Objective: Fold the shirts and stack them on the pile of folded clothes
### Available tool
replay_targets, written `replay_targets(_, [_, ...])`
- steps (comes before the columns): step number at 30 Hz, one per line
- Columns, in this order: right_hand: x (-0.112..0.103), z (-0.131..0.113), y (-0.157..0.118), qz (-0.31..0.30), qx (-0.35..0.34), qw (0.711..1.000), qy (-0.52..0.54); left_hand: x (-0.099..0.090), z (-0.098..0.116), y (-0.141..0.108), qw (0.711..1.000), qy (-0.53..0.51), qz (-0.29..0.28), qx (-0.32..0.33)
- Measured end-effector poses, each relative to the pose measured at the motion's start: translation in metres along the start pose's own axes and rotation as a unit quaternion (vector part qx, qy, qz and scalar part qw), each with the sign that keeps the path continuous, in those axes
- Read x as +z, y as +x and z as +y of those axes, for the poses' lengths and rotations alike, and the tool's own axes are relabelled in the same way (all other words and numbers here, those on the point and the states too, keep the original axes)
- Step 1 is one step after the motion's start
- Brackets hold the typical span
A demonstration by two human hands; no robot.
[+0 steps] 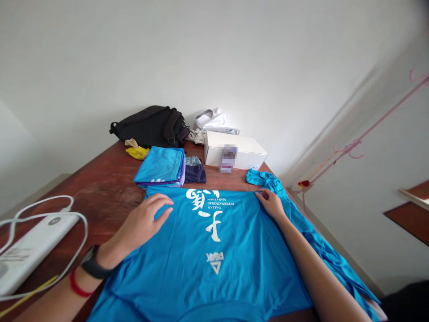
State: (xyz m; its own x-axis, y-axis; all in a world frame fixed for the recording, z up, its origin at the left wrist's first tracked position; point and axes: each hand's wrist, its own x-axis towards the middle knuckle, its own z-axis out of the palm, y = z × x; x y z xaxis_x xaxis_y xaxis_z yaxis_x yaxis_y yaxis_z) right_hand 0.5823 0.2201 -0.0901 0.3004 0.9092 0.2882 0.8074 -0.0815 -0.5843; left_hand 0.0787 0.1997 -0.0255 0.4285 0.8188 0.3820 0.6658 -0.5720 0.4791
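Note:
A blue T-shirt point(187, 250) lies spread front up, its collar toward me and its hem at the far side. White lettering runs down its middle. My right hand point(272, 205) is at the far right corner of the hem, its thumb and fingers closed on the fabric edge. Over the shirt's left side hovers my left hand point(150, 220), fingers slightly bent and thumb apart, with nothing in it. Just beyond the hem sits a stack of folded blue and purple clothes point(160, 165).
More crumpled blue clothing point(301, 223) runs along the table's right edge. A white box point(234, 150), a dark folded garment point(196, 172) and a black backpack point(150, 125) stand toward the wall. On the left lies a white power strip point(40, 250) with looping cables.

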Motion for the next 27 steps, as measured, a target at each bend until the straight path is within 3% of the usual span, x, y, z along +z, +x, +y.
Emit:
replay_targets(5, [-0.002, 0.001, -0.001, -0.003, -0.006, 1.000, 0.014, 0.018, 0.051, -0.026, 0.971, 0.008, -0.175, 0.163])
replay_targets(9, [-0.001, 0.006, -0.001, -0.004, 0.003, 0.999, 0.048, 0.023, 0.068, -0.035, 0.942, 0.014, -0.266, 0.203])
replay_targets(15, [-0.001, 0.006, -0.002, -0.001, -0.002, 0.998, 0.056, 0.030, 0.067, -0.042, 0.947, 0.010, -0.247, 0.207])
replay_targets(20, [-0.001, 0.007, -0.002, -0.006, -0.010, 0.999, 0.053, 0.024, 0.069, -0.039, 0.942, 0.011, -0.251, 0.224])
replay_targets(27, [-0.002, 0.004, -0.001, -0.006, -0.012, 1.000, 0.016, 0.018, 0.056, -0.030, 0.959, 0.020, -0.216, 0.181])
